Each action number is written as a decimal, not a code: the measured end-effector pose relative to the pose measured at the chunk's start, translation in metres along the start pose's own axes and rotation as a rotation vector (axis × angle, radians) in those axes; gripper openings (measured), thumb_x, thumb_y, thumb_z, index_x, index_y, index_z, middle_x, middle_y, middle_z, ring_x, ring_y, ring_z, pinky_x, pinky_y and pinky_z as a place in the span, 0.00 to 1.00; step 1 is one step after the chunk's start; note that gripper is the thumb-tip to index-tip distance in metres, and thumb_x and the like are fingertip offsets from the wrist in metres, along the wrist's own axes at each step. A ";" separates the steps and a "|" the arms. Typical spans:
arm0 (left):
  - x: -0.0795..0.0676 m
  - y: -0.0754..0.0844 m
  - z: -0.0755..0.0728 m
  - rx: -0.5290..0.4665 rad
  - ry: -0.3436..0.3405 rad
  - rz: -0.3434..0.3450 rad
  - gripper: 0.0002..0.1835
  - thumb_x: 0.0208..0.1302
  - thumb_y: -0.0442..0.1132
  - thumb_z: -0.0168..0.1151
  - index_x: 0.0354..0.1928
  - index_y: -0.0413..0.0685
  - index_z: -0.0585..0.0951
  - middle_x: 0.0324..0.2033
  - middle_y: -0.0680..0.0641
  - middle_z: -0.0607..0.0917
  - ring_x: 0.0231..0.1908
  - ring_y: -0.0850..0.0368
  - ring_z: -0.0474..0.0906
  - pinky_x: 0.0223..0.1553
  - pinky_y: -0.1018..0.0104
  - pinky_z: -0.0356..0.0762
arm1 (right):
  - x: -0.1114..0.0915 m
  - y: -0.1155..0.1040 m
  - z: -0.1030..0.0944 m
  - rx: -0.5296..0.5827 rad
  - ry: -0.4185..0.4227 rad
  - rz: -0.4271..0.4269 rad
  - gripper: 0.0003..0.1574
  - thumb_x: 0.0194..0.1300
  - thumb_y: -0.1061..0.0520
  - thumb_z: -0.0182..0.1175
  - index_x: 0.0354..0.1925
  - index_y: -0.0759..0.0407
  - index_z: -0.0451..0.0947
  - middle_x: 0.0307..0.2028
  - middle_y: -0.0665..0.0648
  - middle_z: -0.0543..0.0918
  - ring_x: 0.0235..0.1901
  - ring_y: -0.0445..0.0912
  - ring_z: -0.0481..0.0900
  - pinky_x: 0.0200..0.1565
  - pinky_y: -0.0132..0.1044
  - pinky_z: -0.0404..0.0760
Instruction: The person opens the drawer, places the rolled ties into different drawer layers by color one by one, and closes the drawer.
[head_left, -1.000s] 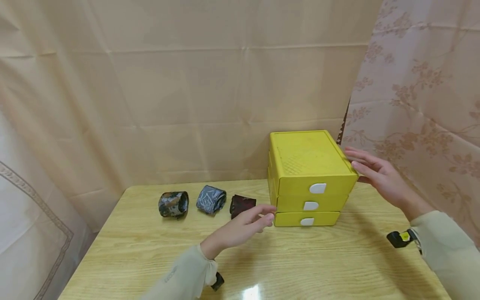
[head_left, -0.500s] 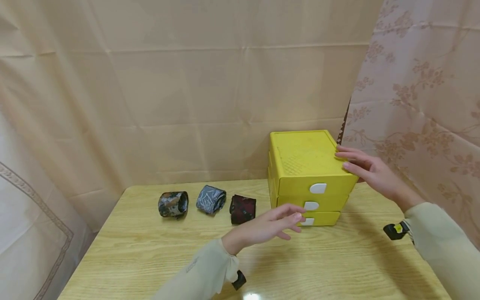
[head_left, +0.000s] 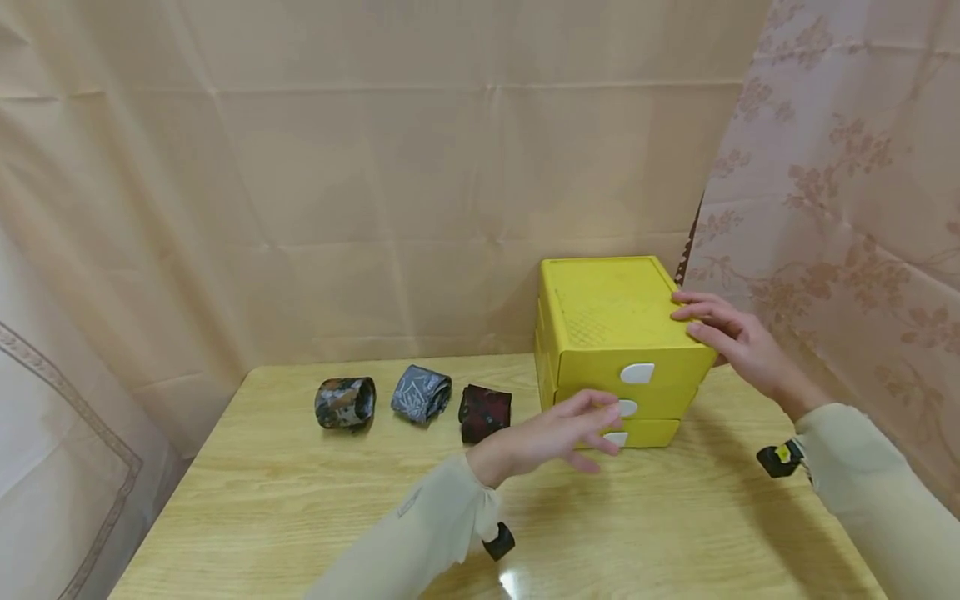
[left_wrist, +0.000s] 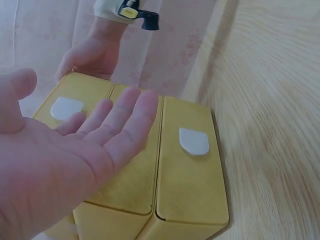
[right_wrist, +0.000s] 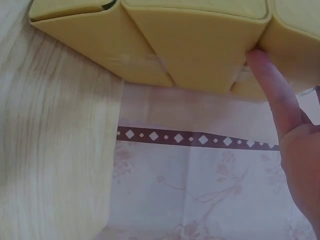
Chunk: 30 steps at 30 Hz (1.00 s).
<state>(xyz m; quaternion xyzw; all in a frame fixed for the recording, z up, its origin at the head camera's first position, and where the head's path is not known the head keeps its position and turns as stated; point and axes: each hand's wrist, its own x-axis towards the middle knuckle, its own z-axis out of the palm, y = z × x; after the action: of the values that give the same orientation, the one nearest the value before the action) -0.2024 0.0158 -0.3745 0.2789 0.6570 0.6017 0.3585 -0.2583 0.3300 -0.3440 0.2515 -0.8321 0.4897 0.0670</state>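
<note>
A yellow three-drawer box (head_left: 615, 308) stands on the table, all drawers closed, each with a white pull tab (head_left: 637, 373). My right hand (head_left: 738, 337) rests at its right top edge, fingertips over the rim; in the right wrist view one finger (right_wrist: 275, 87) is against the side wall. My left hand (head_left: 551, 433) hovers before the drawer fronts with fingers spread, overlapping the middle and bottom tabs. From the left wrist view its palm (left_wrist: 65, 160) shows, holding nothing, while the lowest drawer's tab (left_wrist: 194, 141) is in plain sight.
Left of the box, three rolled cloths lie in a row: dark red (head_left: 486, 414), grey-blue patterned (head_left: 422, 393) and camouflage (head_left: 345, 403). A beige curtain (head_left: 375, 208) hangs behind the wooden table (head_left: 262, 500), and a floral one (head_left: 847, 183) to the right.
My left hand has moved right from beside the box's left edge to before the drawer fronts. The right hand has shifted slightly left, its fingers coming over the top edge.
</note>
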 end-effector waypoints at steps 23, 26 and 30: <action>0.044 0.013 0.000 -0.324 -0.118 -0.250 0.47 0.59 0.76 0.43 0.65 0.43 0.66 0.51 0.45 0.79 0.52 0.44 0.76 0.47 0.43 0.75 | -0.001 0.003 0.011 0.063 0.034 -0.051 0.17 0.75 0.61 0.44 0.56 0.66 0.72 0.69 0.57 0.59 0.57 0.39 0.69 0.28 0.40 0.82; 0.048 0.013 0.001 -0.364 -0.088 -0.256 0.49 0.57 0.76 0.45 0.65 0.41 0.67 0.51 0.43 0.79 0.53 0.41 0.75 0.47 0.42 0.75 | -0.001 0.003 0.011 0.067 0.040 -0.052 0.17 0.75 0.61 0.44 0.55 0.66 0.72 0.69 0.58 0.59 0.57 0.38 0.70 0.28 0.41 0.82; 0.053 0.013 0.002 -0.395 -0.041 -0.249 0.48 0.57 0.75 0.48 0.63 0.40 0.68 0.51 0.42 0.79 0.51 0.41 0.76 0.47 0.44 0.76 | -0.002 0.003 0.011 0.070 0.044 -0.049 0.17 0.75 0.60 0.44 0.55 0.66 0.72 0.69 0.58 0.59 0.57 0.38 0.70 0.28 0.42 0.82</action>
<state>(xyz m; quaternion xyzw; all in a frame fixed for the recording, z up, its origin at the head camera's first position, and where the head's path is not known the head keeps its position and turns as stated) -0.2331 0.0606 -0.3687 0.1321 0.5485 0.6639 0.4909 -0.2564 0.3225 -0.3529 0.2632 -0.8065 0.5220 0.0886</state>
